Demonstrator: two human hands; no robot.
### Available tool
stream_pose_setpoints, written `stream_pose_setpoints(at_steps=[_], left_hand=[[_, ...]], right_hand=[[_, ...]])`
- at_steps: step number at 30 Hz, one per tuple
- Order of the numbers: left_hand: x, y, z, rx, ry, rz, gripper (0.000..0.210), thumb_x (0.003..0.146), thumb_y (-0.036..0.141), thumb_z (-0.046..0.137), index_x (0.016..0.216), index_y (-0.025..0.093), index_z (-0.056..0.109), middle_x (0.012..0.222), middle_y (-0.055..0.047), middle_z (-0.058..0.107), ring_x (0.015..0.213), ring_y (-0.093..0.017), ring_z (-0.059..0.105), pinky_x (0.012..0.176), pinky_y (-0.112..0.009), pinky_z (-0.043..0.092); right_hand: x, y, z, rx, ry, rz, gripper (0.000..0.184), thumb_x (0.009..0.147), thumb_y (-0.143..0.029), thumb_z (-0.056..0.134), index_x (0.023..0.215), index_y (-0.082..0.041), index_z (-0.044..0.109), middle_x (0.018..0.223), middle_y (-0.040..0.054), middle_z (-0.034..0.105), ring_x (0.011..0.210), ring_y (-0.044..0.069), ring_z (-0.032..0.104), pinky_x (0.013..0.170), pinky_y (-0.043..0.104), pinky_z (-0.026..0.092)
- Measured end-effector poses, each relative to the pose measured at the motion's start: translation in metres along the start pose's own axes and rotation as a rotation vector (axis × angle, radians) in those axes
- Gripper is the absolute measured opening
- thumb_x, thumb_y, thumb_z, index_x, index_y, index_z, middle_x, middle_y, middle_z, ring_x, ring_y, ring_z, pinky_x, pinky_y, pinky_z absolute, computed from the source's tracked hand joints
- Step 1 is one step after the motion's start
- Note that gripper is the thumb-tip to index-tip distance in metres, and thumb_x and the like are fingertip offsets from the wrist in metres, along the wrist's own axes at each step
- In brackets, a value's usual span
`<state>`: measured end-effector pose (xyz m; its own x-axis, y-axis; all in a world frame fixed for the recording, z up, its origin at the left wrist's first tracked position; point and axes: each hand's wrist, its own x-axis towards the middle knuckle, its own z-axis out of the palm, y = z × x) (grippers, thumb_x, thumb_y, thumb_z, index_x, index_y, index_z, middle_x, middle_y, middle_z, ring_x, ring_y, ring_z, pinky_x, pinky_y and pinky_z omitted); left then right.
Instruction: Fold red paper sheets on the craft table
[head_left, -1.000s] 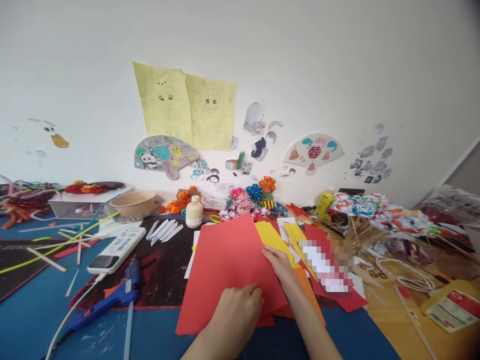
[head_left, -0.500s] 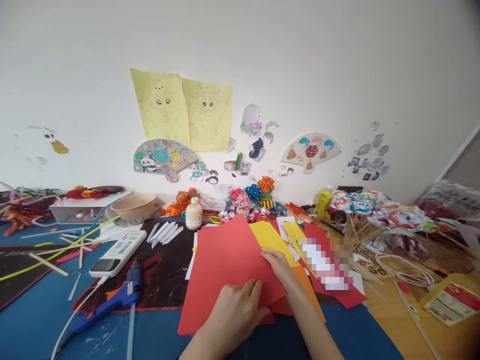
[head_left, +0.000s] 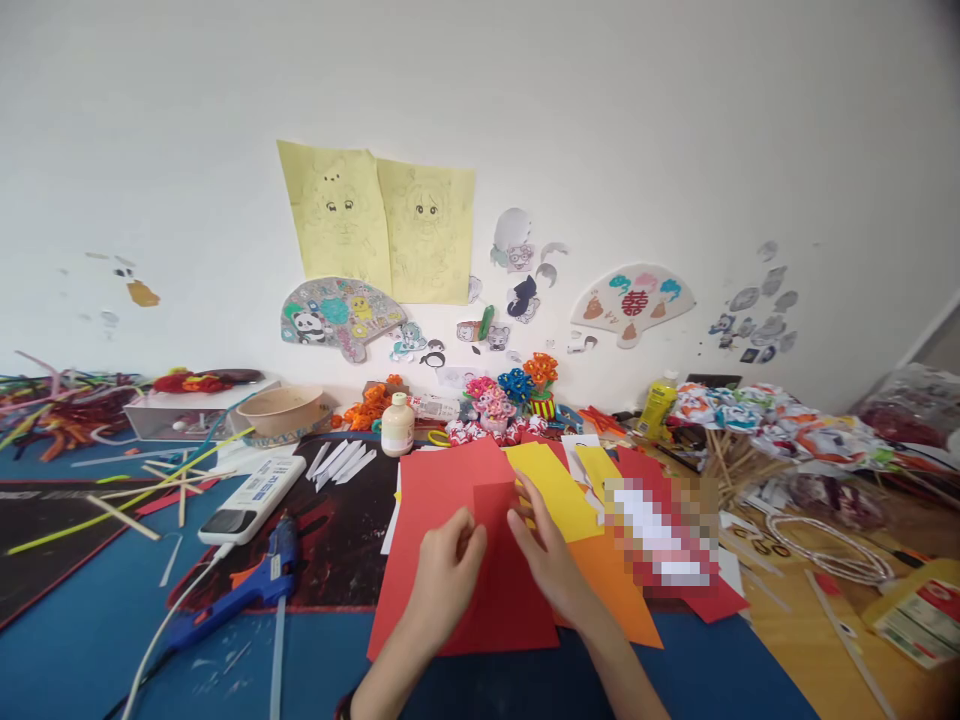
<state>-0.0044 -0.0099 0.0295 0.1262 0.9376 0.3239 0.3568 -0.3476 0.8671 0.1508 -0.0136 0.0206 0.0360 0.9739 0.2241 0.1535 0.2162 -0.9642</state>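
Red paper: red paper [head_left: 424, 510] lies at the front centre, partly over a dark mat [head_left: 337, 560] and the blue table cover [head_left: 330, 665]; a darker red panel shows between the hands; fold, second sheet or shadow, cannot tell.
Left hand: left hand [head_left: 448, 568] is loosely curled over the red paper, thumb against bent fingers; whether paper is pinched there, cannot tell; a dark band at the wrist is cut off by the lower edge.
Right hand: right hand [head_left: 546, 550] is half open at the paper's right side, thumb and fingers apart, nothing seen in its grasp; contact with the sheet unclear.
Other sheets: yellow paper [head_left: 541, 490] and orange paper [head_left: 619, 590] lie just right, partly covered by the right hand and forearm.
Wall writing: right fan [head_left: 634, 302] bears a red double-happiness character; left fan [head_left: 337, 312] shows a panda, no legible text.
Labels: power strip [head_left: 259, 492] carries blue print too small to read; jug [head_left: 919, 615] has a red, white and green label, illegible, cut off at the right edge; wrapped tube [head_left: 433, 408] has red marks, partly behind the cream bottle [head_left: 397, 425].
Masked: a pixelated patch [head_left: 664, 535] hides something over red sheets at right; contents unreadable.
Glue gun: blue glue gun [head_left: 251, 588] lies left; its cable leaves the frame.
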Motion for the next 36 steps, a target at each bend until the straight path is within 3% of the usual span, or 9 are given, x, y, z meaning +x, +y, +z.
stream_pose_setpoints(at_steps=[3, 6, 13, 22, 30, 33, 36], left_hand=[[0.003, 0.001, 0.003, -0.366, -0.052, -0.135, 0.038, 0.086, 0.049, 0.050, 0.065, 0.019, 0.040, 0.061, 0.005, 0.036, 0.058, -0.010, 0.036, 0.055, -0.021, 0.035], [0.005, 0.001, 0.004, -0.675, -0.047, -0.302, 0.046, 0.083, 0.062, 0.048, 0.071, 0.017, 0.049, 0.061, 0.006, 0.034, 0.056, -0.009, 0.035, 0.055, -0.022, 0.042], [0.004, 0.001, -0.003, -0.737, -0.096, -0.331, 0.042, 0.073, 0.054, 0.069, 0.068, 0.015, 0.055, 0.064, 0.004, 0.040, 0.055, -0.006, 0.036, 0.048, -0.015, 0.034], [0.007, -0.008, -0.003, -0.935, -0.138, -0.493, 0.033, 0.072, 0.046, 0.074, 0.082, 0.017, 0.063, 0.074, 0.002, 0.052, 0.057, -0.008, 0.048, 0.051, -0.019, 0.046], [0.010, -0.015, 0.000, -0.972, -0.176, -0.461, 0.034, 0.072, 0.044, 0.076, 0.085, 0.014, 0.065, 0.075, 0.001, 0.056, 0.059, -0.007, 0.053, 0.054, -0.019, 0.049], [0.016, -0.013, -0.002, -0.971, -0.174, -0.436, 0.035, 0.072, 0.044, 0.076, 0.088, 0.014, 0.066, 0.070, 0.003, 0.052, 0.055, -0.006, 0.052, 0.053, -0.018, 0.049], [0.031, -0.010, -0.005, -0.982, -0.205, -0.441, 0.036, 0.072, 0.044, 0.077, 0.086, 0.013, 0.065, 0.064, 0.005, 0.051, 0.051, -0.005, 0.051, 0.060, -0.022, 0.052]], right_hand=[[-0.018, 0.001, 0.017, -0.089, 0.009, -0.049, 0.060, 0.095, -0.052, 0.038, 0.150, -0.033, 0.021, 0.157, -0.0003, 0.020, 0.144, 0.019, 0.020, 0.118, 0.040, 0.019], [-0.028, 0.000, 0.026, -0.135, -0.014, -0.100, 0.059, 0.097, -0.051, 0.034, 0.151, -0.033, 0.018, 0.158, -0.0038, 0.016, 0.146, 0.017, 0.009, 0.120, 0.039, 0.012], [-0.030, -0.005, 0.020, -0.152, -0.120, -0.128, 0.055, 0.098, -0.046, 0.037, 0.150, -0.036, 0.021, 0.158, -0.0072, 0.017, 0.146, 0.017, 0.009, 0.120, 0.040, 0.014], [-0.028, -0.005, 0.018, -0.126, -0.121, -0.149, 0.053, 0.099, -0.044, 0.036, 0.149, -0.038, 0.021, 0.158, -0.0081, 0.017, 0.146, 0.015, 0.011, 0.120, 0.037, 0.014], [-0.025, -0.005, 0.018, -0.112, -0.108, -0.168, 0.055, 0.097, -0.046, 0.039, 0.149, -0.036, 0.024, 0.157, -0.0058, 0.021, 0.145, 0.017, 0.014, 0.119, 0.039, 0.016], [-0.018, -0.003, 0.017, -0.096, -0.110, -0.194, 0.053, 0.096, -0.047, 0.042, 0.147, -0.034, 0.031, 0.156, -0.0042, 0.025, 0.144, 0.018, 0.019, 0.119, 0.039, 0.018], [0.002, -0.008, 0.012, -0.024, -0.127, -0.218, 0.048, 0.095, -0.048, 0.043, 0.140, -0.029, 0.046, 0.151, 0.0009, 0.038, 0.140, 0.019, 0.030, 0.117, 0.039, 0.023]])
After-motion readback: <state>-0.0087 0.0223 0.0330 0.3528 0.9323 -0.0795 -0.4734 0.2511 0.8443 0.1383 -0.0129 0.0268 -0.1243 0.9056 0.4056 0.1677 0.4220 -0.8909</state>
